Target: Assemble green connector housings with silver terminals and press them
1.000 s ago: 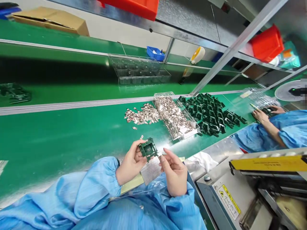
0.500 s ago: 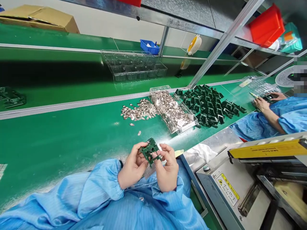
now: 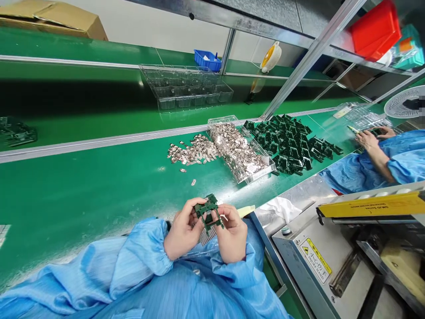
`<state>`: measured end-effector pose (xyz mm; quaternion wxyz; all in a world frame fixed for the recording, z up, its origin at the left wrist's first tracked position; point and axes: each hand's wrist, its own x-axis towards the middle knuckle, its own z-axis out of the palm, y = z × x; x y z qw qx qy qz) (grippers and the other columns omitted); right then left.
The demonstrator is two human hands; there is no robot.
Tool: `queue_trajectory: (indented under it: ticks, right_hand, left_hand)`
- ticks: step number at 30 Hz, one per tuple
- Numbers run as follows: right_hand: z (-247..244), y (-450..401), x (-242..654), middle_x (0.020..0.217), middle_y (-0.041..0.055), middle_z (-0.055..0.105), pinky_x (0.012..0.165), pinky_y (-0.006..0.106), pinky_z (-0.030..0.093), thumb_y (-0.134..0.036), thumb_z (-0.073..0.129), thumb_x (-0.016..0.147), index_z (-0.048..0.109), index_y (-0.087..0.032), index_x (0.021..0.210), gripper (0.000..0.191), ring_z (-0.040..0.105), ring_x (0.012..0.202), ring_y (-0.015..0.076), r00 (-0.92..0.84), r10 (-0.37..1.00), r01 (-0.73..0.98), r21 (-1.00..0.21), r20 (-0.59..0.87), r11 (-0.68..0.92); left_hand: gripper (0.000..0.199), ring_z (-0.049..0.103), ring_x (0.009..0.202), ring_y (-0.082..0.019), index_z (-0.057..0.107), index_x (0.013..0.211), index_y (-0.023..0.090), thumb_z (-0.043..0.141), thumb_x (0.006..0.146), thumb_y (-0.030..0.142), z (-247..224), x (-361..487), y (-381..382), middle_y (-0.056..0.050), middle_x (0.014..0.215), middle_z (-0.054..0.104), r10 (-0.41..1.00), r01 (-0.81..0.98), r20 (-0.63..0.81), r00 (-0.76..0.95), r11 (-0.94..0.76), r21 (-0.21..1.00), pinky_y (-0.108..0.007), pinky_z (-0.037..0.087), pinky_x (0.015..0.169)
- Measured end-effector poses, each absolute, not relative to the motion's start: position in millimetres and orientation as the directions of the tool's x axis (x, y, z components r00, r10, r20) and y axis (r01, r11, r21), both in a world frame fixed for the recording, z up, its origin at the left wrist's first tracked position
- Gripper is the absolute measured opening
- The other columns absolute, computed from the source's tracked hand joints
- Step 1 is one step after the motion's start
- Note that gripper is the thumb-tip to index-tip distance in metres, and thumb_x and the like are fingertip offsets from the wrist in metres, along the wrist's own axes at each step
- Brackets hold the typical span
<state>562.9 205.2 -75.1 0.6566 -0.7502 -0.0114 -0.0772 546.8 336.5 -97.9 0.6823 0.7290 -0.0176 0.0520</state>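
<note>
Low in the middle of the frame, the person's left hand (image 3: 182, 230) and right hand (image 3: 232, 232) share a small green square circuit-board piece with an open middle (image 3: 208, 206), fingers and thumbs pinching it from both sides, just above the near edge of the green-topped table (image 3: 99, 195). A grey ridged strip (image 3: 208, 236) peeks out beneath them. Near the centre of the frame I see a clear plastic box (image 3: 260, 174) full of small silvery metal parts (image 3: 236, 145), with a loose scatter of silvery metal pieces (image 3: 195, 150) just left of it. Right of the box lies a heap of dark green circuit boards (image 3: 287, 144). At the right edge, a co-worker's hands (image 3: 368, 140) are busy, too small to make out what they hold.
</note>
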Motion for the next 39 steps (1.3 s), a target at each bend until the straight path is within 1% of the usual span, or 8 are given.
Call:
queue_trajectory:
  ticks: [12, 17, 21, 25, 29, 32, 35, 39]
  right_hand:
    - [-81.6, 208.4, 545.7, 0.067, -0.0007, 0.060, 0.050, 0.022, 0.048, -0.034, 0.077, 0.069, 0.053, -0.020, 0.077, 0.028, 0.054, 0.057, 0.0131, 0.976, -0.211, -0.045, -0.997, -0.057, 0.063]
    - [-95.9, 184.2, 526.1, 0.075, 0.0002, 0.062, 0.062, 0.025, 0.053, -0.036, 0.078, 0.073, 0.056, -0.020, 0.092, 0.033, 0.060, 0.067, 0.0143, 0.960, -0.263, -0.038, -0.978, -0.092, 0.206]
    - [-124.0, 153.0, 512.3, 0.074, 0.0019, 0.064, 0.063, 0.028, 0.055, -0.054, 0.077, 0.073, 0.063, -0.017, 0.088, 0.043, 0.060, 0.065, 0.0145, 0.885, -0.409, -0.119, -0.957, -0.222, 0.263]
    - [-143.8, 151.9, 517.7, 0.069, 0.0061, 0.068, 0.056, 0.026, 0.053, -0.073, 0.073, 0.063, 0.067, -0.014, 0.078, 0.061, 0.062, 0.061, 0.0160, 0.891, -0.270, -0.310, -0.923, -0.365, 0.228]
    - [-147.3, 178.2, 526.5, 0.056, 0.0047, 0.064, 0.045, 0.025, 0.049, -0.066, 0.081, 0.057, 0.062, -0.015, 0.068, 0.055, 0.062, 0.050, 0.0176, 0.909, -0.140, -0.355, -0.906, -0.392, 0.232]
    - [-139.5, 189.5, 520.3, 0.062, 0.0043, 0.068, 0.045, 0.027, 0.050, -0.058, 0.085, 0.056, 0.066, -0.015, 0.082, 0.053, 0.062, 0.050, 0.0187, 0.924, -0.110, -0.323, -0.903, -0.365, 0.284]
    - [-120.3, 183.9, 513.9, 0.084, 0.0067, 0.073, 0.065, 0.033, 0.058, -0.047, 0.082, 0.066, 0.069, -0.016, 0.095, 0.045, 0.069, 0.073, 0.0237, 0.972, -0.105, -0.174, -0.949, -0.208, 0.263]
    - [-98.2, 162.5, 535.1, 0.096, 0.0053, 0.074, 0.083, 0.037, 0.056, -0.025, 0.065, 0.086, 0.072, -0.021, 0.096, 0.013, 0.070, 0.090, 0.0235, 0.953, 0.012, 0.301, -0.938, 0.304, -0.173]
  left_hand:
    - [0.028, 0.056, 0.065, -0.012, 0.051, 0.116, 0.024, 0.057, 0.088, 0.027, -93.7, 536.9, 333.0, 0.000, 0.086, 0.063, -0.038, -0.105, 0.101, 0.994, -0.115, 0.988, -0.020, 0.046, 0.057]
    - [0.028, 0.061, 0.076, -0.014, 0.053, 0.114, 0.022, 0.058, 0.087, 0.028, -93.9, 538.8, 328.5, -0.004, 0.096, 0.064, -0.115, -0.116, 0.104, 0.988, -0.097, 0.989, -0.022, 0.050, 0.062]
    - [0.032, 0.063, 0.085, -0.016, 0.050, 0.112, 0.021, 0.061, 0.083, 0.030, -103.0, 562.2, 325.7, -0.004, 0.097, 0.062, 0.005, -0.112, 0.112, 0.994, -0.005, 0.994, -0.025, 0.054, 0.073]
    - [0.034, 0.062, 0.087, -0.016, 0.051, 0.111, 0.020, 0.063, 0.079, 0.024, -116.4, 584.5, 318.2, -0.003, 0.097, 0.061, 0.038, -0.146, 0.148, 0.988, -0.063, 0.987, -0.029, 0.051, 0.083]
    - [0.035, 0.061, 0.087, -0.016, 0.053, 0.105, 0.019, 0.069, 0.075, 0.023, -118.8, 585.6, 306.1, -0.002, 0.094, 0.062, 0.044, -0.140, 0.138, 0.989, 0.049, 0.989, -0.028, 0.051, 0.083]
    - [0.035, 0.063, 0.085, -0.015, 0.053, 0.096, 0.019, 0.076, 0.071, 0.025, -109.6, 577.6, 303.8, -0.001, 0.088, 0.063, 0.009, -0.016, 0.014, 1.000, 0.244, 0.970, -0.028, 0.053, 0.079]
    - [0.040, 0.067, 0.085, -0.017, 0.053, 0.094, 0.021, 0.082, 0.067, 0.026, -86.2, 577.3, 314.7, 0.000, 0.093, 0.066, -0.028, 0.130, -0.132, 0.991, 0.459, 0.879, -0.032, 0.056, 0.076]
    - [0.038, 0.067, 0.099, -0.024, 0.055, 0.095, 0.023, 0.081, 0.069, 0.023, -48.0, 594.2, 339.1, -0.001, 0.104, 0.068, 0.087, 0.014, -0.078, 0.993, 0.575, 0.818, -0.040, 0.059, 0.078]
